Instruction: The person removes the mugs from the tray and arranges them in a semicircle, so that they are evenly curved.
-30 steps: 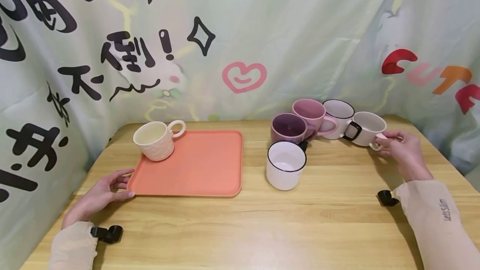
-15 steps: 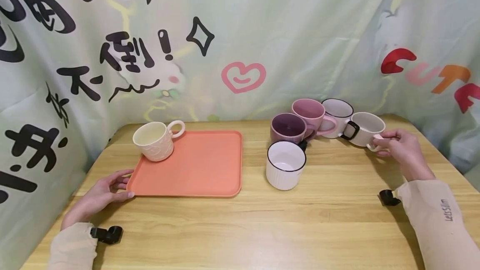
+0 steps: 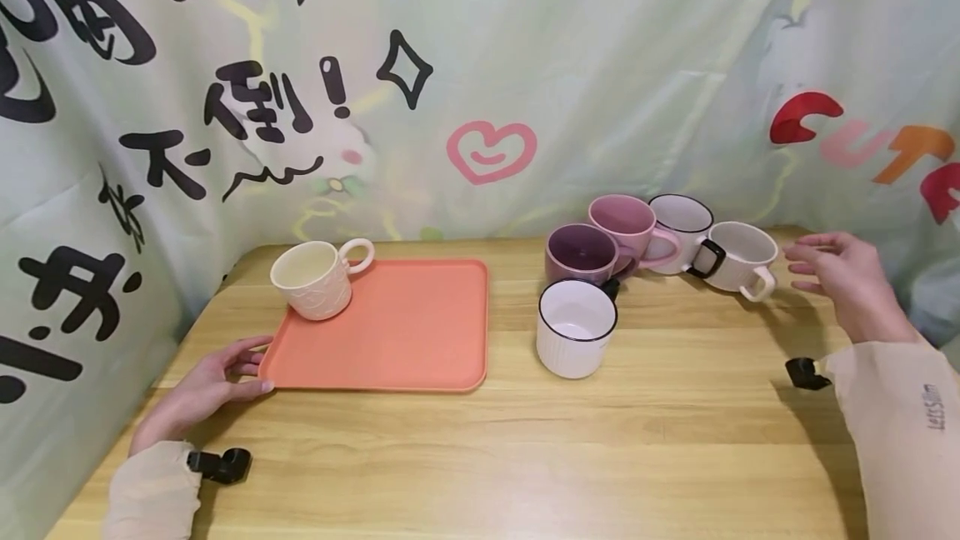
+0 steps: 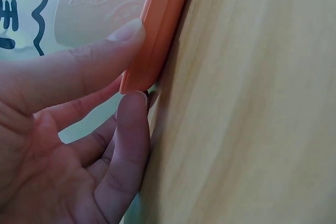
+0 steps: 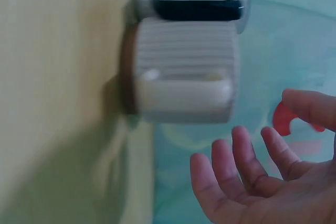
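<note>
At the tray's near left corner, my left hand point(image 3: 202, 390) holds the rim of the flat orange tray point(image 3: 405, 332). The left wrist view shows the thumb point(image 4: 94, 64) against the tray's outer side point(image 4: 163, 30) and a fingertip at its corner. A cream embossed mug point(image 3: 318, 286) stands upright on the tray's far left, handle to the right. My right hand point(image 3: 851, 282) is off the table, fingers spread and holding nothing, just right of a ribbed off-white mug point(image 3: 731, 261). That mug's pale handle point(image 5: 184, 95) faces the hand in the right wrist view, with a gap between.
Beside the off-white mug stand a white mug with a black rim point(image 3: 678, 232), a pink mug point(image 3: 626, 227) and a purple mug point(image 3: 581, 257). A ribbed white black-rimmed mug point(image 3: 573, 336) is nearer on the wooden table point(image 3: 525, 457). A printed curtain point(image 3: 600, 65) hangs behind.
My right hand has let go of the off-white mug's handle and drawn back to the right, its fingers spreading. The mug stays beside the others. My left hand and the tray have kept their place.
</note>
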### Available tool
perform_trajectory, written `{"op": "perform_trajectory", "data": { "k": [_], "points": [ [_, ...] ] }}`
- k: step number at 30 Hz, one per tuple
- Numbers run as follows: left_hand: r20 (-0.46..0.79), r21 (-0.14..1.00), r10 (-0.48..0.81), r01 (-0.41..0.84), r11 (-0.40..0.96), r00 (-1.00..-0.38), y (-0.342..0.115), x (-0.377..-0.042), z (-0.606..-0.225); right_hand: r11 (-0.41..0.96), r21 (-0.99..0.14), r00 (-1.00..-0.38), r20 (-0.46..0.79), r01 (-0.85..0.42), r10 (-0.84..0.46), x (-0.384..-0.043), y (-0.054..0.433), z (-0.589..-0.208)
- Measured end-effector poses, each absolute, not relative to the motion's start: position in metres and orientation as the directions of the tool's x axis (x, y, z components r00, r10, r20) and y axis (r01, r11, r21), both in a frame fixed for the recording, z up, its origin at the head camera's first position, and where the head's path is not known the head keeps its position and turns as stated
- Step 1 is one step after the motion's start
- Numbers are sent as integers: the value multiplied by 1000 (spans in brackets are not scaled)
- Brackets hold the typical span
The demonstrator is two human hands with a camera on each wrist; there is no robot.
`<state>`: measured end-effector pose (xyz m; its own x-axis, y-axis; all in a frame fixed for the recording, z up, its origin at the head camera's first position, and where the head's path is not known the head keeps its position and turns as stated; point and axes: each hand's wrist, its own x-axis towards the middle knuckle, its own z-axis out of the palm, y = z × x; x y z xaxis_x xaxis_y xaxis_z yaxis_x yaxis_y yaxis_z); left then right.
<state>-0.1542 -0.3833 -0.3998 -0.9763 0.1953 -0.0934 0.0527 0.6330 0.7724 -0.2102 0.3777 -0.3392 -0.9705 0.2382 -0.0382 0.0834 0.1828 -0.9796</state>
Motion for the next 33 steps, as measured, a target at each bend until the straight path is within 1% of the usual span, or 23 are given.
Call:
{"op": "perform_trajectory", "data": {
  "k": [2, 4, 8, 9, 12, 15, 16, 22, 27, 33],
  "points": [
    [-102, 778, 185, 38, 627, -977, -382, -154, -400, 186, -981, -970, -14, 61, 242, -213, 376, -331],
    [-101, 780, 188, 40, 625, -977, -382, -154, -401, 227, -973, -969, 12, 46, 248, -216, 372, -323],
    [-91, 786, 192, 48, 616, -977, -383, -154, -401, 224, -975, -975, 40, 10, 218, -223, 362, -308],
    [-90, 787, 195, 50, 615, -977, -383, -154, -401, 202, -979, -977, 47, -4, 208, -224, 360, -304],
    [-86, 784, 192, 53, 618, -978, -384, -154, -401, 74, -996, -982, 60, -48, 177, -229, 352, -295],
    [-78, 767, 187, 62, 639, -979, -384, -154, -402, -6, -997, -986, 79, -81, 148, -234, 344, -290],
    [-74, 764, 188, 65, 642, -979, -384, -154, -402, -9, -996, -987, 84, -86, 134, -235, 341, -288],
    [-77, 759, 186, 63, 648, -980, -382, -150, -403, 115, -990, -995, 90, -85, 34, -245, 314, -275],
    [-84, 766, 186, 56, 640, -979, -384, -151, -402, 222, -968, -993, 118, -121, -26, -256, 285, -265],
    [-76, 768, 180, 58, 638, -981, -382, -152, -401, 281, -948, -989, 133, -148, -72, -264, 253, -259]
  ]
}}
